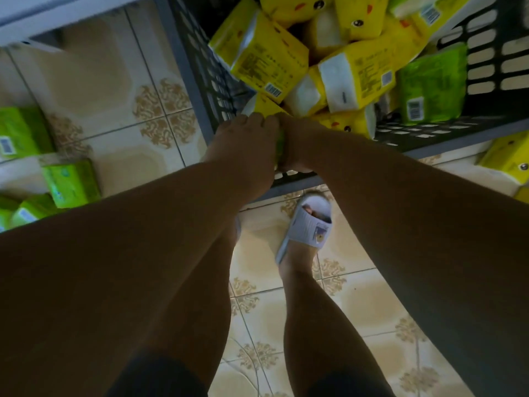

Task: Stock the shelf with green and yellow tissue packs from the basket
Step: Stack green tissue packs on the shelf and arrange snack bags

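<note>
I saw both hands pressed together at the near-left corner of the basket (pixel 197 81), with a sliver of a green tissue pack (pixel 280 146) showing between them. The left hand (pixel 243 147) curled its fingers over the pack's top, and the right hand (pixel 297 144) clamped the other side, so the two gripped that one pack between them. Most of the pack was hidden by the hands. Just beyond the fingertips a yellow pack (pixel 264 106) lay against the basket's left wall, and further in the yellow packs (pixel 357 78) were heaped at all angles. One more green pack (pixel 430 87) leaned against the basket's right wall. Outside, on the tiled floor (pixel 114 81), several green packs (pixel 70 183) lay by the left edge of the view, and a yellow one (pixel 506 160) lay off the basket's right corner. Below the near rim I noted a foot in a pale slipper (pixel 306 224).
</note>
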Available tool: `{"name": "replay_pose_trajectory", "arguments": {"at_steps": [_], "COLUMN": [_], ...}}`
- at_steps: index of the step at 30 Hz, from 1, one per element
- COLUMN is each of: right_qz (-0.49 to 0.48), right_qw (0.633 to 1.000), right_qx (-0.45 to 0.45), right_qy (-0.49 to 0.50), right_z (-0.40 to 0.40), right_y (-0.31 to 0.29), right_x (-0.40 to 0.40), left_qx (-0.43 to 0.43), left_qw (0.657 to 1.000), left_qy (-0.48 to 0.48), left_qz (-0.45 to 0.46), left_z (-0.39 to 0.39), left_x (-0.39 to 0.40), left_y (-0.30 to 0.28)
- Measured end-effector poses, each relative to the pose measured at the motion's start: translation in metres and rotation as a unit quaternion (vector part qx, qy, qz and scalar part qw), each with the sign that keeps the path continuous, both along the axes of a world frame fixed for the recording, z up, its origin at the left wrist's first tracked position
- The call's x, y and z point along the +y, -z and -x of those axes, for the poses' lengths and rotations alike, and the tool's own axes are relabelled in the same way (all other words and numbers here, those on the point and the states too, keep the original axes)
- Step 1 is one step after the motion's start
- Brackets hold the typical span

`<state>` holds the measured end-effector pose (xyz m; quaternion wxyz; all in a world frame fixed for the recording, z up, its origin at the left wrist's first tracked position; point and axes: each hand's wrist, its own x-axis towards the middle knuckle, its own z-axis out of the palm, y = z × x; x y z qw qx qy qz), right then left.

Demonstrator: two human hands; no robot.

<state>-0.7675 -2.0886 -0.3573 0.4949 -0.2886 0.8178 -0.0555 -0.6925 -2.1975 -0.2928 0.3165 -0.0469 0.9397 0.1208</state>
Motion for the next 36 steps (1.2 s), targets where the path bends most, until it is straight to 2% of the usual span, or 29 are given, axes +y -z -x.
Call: {"name": "replay_pose_trajectory", "arguments": {"at_steps": [2,7,10,12,15,19,22,25,27,29,31,33,36], "right_qz": [0.01,0.053,0.116,0.154,0.188,0.268,0.314,0.367,0.394,0.418,0.425,0.399,0.382], "right_qw": [0.998,0.991,0.984,0.969,0.932,0.844,0.784,0.736,0.725,0.726,0.742,0.756,0.76], "right_qx": [0.053,0.111,0.056,0.011,-0.036,-0.126,-0.173,-0.19,-0.17,-0.142,-0.121,-0.15,-0.235], "right_qy": [-0.024,0.045,0.12,0.191,0.308,0.447,0.507,0.536,0.538,0.527,0.505,0.497,0.471], "right_z": [-0.001,0.001,0.01,0.02,0.03,0.035,0.036,0.028,0.02,0.013,0.007,0.002,-0.005], "right_y": [0.006,-0.017,-0.061,-0.105,-0.189,-0.305,-0.394,-0.479,-0.528,-0.57,-0.607,-0.64,-0.687], "right_x": [-0.003,0.009,0.017,0.027,0.04,0.041,0.039,0.041,0.044,0.05,0.054,0.054,0.051], "left_qx": [0.02,0.046,0.059,0.067,0.042,0.036,0.104,0.146,0.151,0.171,0.248,0.376,0.492], "left_qw": [1.0,0.998,0.993,0.974,0.913,0.791,0.709,0.601,0.567,0.58,0.62,0.664,0.674], "left_qy": [-0.009,-0.045,-0.099,-0.174,-0.3,-0.427,-0.486,-0.556,-0.59,-0.607,-0.581,-0.492,-0.342], "left_qz": [0.007,0.004,-0.039,-0.131,-0.273,-0.437,-0.5,-0.555,-0.554,-0.516,-0.466,-0.42,-0.432], "left_z": [-0.003,-0.001,0.002,0.006,0.012,0.023,0.027,0.025,0.023,0.02,0.014,0.004,-0.014], "left_x": [-0.001,-0.001,-0.011,-0.021,-0.035,-0.041,-0.031,-0.01,0.003,0.01,0.013,0.013,0.01], "left_y": [0.004,0.0,-0.024,-0.054,-0.123,-0.236,-0.323,-0.408,-0.46,-0.507,-0.546,-0.58,-0.622]}}
